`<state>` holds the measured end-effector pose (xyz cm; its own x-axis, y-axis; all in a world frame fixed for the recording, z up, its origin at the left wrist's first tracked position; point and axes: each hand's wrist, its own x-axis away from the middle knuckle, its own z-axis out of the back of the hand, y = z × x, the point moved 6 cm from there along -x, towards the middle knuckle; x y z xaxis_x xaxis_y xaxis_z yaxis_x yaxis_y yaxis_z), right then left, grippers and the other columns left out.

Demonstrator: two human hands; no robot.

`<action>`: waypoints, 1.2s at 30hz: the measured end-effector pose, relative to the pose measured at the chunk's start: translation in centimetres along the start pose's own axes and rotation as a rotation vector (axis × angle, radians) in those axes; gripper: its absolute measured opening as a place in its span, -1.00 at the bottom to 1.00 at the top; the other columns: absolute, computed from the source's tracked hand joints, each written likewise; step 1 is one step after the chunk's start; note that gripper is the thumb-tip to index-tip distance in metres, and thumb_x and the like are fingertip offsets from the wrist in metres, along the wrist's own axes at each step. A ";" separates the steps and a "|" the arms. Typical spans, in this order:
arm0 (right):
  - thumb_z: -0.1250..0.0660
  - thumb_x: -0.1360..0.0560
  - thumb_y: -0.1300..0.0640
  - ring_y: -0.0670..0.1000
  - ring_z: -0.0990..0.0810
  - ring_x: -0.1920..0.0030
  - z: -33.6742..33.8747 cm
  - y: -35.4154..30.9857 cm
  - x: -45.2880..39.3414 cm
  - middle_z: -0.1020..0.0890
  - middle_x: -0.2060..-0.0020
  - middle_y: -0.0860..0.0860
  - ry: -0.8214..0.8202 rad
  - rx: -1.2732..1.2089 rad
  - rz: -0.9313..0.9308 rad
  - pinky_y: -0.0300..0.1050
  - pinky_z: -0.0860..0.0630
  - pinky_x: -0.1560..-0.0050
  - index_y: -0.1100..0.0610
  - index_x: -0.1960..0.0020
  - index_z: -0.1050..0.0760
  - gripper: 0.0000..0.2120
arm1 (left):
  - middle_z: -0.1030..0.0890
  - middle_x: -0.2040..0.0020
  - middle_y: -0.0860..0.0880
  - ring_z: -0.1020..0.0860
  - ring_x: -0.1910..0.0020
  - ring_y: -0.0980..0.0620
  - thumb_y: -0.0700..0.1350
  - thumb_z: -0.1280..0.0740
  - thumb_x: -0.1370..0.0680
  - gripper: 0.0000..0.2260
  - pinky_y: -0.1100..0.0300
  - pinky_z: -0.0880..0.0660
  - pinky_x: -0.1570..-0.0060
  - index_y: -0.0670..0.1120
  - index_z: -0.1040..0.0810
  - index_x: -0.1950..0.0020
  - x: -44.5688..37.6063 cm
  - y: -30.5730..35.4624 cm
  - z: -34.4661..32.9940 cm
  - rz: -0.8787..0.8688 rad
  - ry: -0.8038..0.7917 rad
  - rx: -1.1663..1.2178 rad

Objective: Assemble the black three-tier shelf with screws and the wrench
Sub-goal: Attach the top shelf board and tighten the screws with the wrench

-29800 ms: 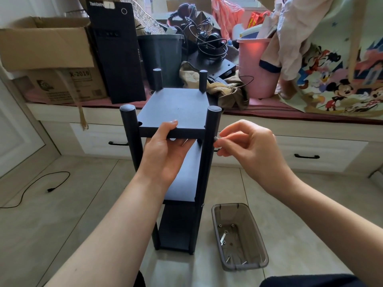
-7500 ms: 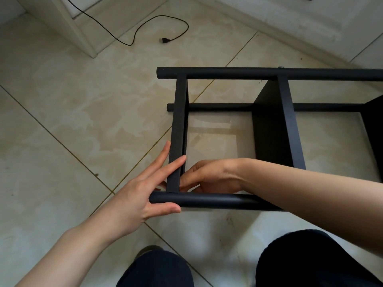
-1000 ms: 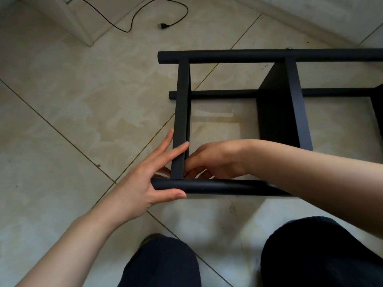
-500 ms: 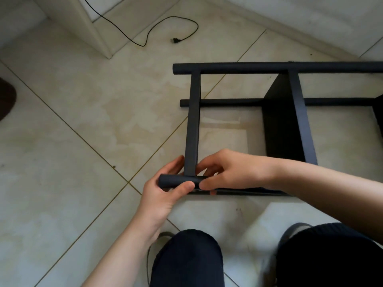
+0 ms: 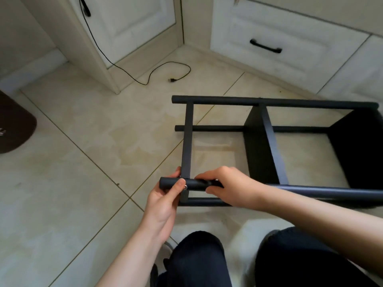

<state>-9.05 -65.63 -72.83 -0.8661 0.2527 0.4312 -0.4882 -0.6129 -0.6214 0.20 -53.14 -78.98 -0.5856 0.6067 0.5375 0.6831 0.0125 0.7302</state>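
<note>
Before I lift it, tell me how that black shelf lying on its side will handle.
Probably rigid: the black shelf has three panels tied to round posts. Likely awkward more than heavy, being long and open-framed. It may rock on the tiles, since it rests on round posts. The left hand and right hand grip the near post.

- Floor: beige tiles, thin joint lines.
- Black shelf: lying on its side on the tiles.
- Black cable: loose, looped.
- Brown mat: left edge.
</note>
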 end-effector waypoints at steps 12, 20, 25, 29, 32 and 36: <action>-0.29 -0.60 0.19 -0.04 -0.59 0.05 12.5 -4.7 7.1 -0.63 0.06 -0.05 0.272 0.071 0.034 -0.12 -0.54 0.01 0.02 -0.27 -0.56 -0.73 | -0.71 0.02 -0.05 -0.67 0.08 0.13 -0.22 -0.47 -0.48 -0.79 0.37 -0.55 0.13 -0.11 -0.64 -0.10 4.4 11.9 -11.4 -0.197 -0.148 -0.285; -0.26 -0.61 0.22 -0.12 -0.59 0.09 18.6 -7.5 13.3 -0.60 0.09 -0.07 0.480 -0.034 0.067 -0.28 -0.50 0.05 0.10 -0.35 -0.51 -0.68 | -0.70 0.07 -0.06 -0.66 0.06 0.05 -0.16 -0.50 -0.49 -0.83 0.29 -0.52 0.09 -0.11 -0.64 -0.06 9.9 19.2 -19.8 -0.360 -0.210 -0.577; -0.25 -0.61 0.28 -0.03 -0.65 -0.05 21.4 -8.0 19.2 -0.65 -0.05 0.06 0.657 -0.158 0.159 -0.11 -0.58 -0.18 0.14 -0.34 -0.52 -0.67 | -0.69 0.06 -0.06 -0.64 0.02 0.03 -0.09 -0.52 -0.49 -0.79 0.24 -0.49 0.04 -0.10 -0.63 -0.08 14.7 22.1 -26.2 -0.521 -0.267 -0.800; -0.26 -0.59 0.34 -0.03 -0.67 0.04 22.4 -7.7 24.0 -0.69 -0.01 0.05 0.799 -0.317 0.243 -0.27 -0.56 -0.12 0.11 -0.31 -0.54 -0.66 | -0.66 0.15 -0.01 -0.63 0.16 0.13 -0.07 -0.51 -0.50 -0.82 0.42 -0.47 0.30 -0.09 -0.62 -0.04 18.8 22.6 -31.0 -0.649 -0.331 -0.892; -0.28 -0.58 0.34 -0.06 -0.70 0.01 22.4 -6.9 26.7 -0.71 -0.02 -0.02 0.868 -0.460 0.288 -0.20 -0.57 -0.15 -0.02 -0.29 -0.53 -0.63 | -0.65 0.11 -0.02 -0.63 0.10 0.10 -0.04 -0.50 -0.51 -0.77 0.27 -0.51 0.14 -0.10 -0.60 -0.09 21.6 22.2 -33.7 -0.752 -0.342 -0.968; -0.26 -0.59 0.36 -0.01 -0.69 -0.04 22.1 -5.6 29.6 -0.72 -0.03 0.00 0.967 -0.592 0.320 -0.13 -0.57 -0.17 -0.07 -0.21 -0.56 -0.62 | -0.62 0.02 -0.01 -0.62 -0.03 0.00 -0.01 -0.49 -0.52 -0.69 0.13 -0.57 -0.01 -0.11 -0.53 -0.17 24.5 20.7 -36.3 -0.902 -0.312 -1.057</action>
<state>-29.60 -71.23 -42.15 -0.5546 0.7695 -0.3167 0.0132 -0.3724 -0.9280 -15.87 -66.90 -35.37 -0.4243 0.8594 -0.2853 -0.5887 -0.0224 0.8080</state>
